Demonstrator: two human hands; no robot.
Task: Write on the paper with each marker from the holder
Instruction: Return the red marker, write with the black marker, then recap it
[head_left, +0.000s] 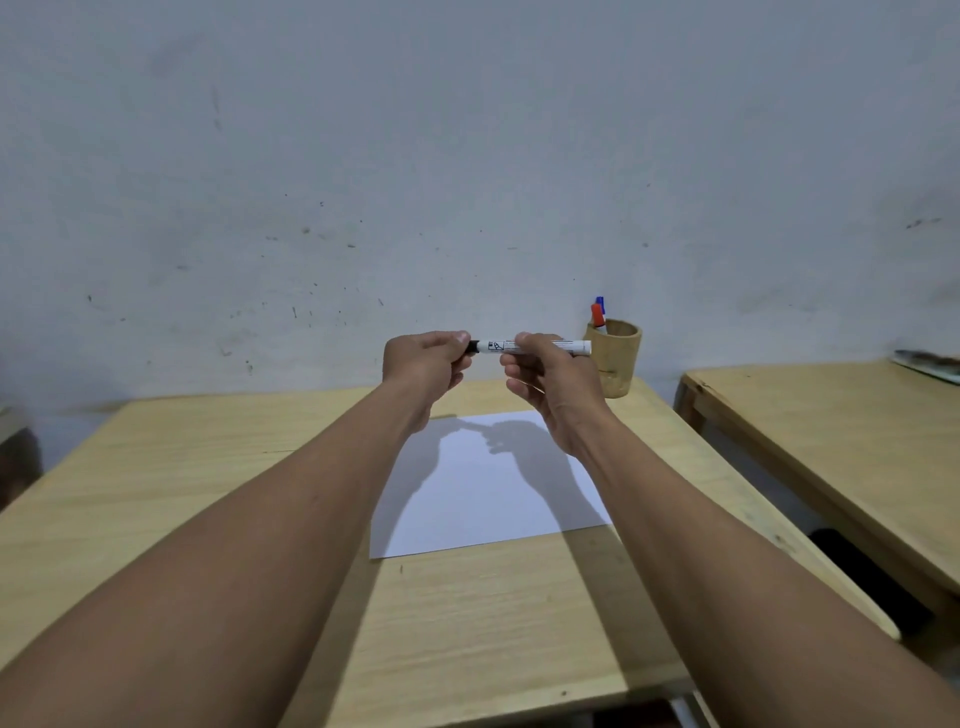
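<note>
Both forearms reach out over the wooden surface (208, 467), with the blank paper (483, 499) near its middle. Holder (618, 358) sits at the far right corner, two markers inside. Left hand (423, 364) fingers pinch the black cap, right hand (550, 384) fingers wrap the white marker (498, 346), held level above the paper.

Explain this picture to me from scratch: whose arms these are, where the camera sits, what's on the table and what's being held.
There is no machine here: a person wears one camera on the head, looking down at their own bare arms. The left hand grips the black cap end of a white marker; the right hand holds its barrel, level above the table. A blank sheet of paper lies below. At the back right stands a holder with a red marker and a blue marker.
</note>
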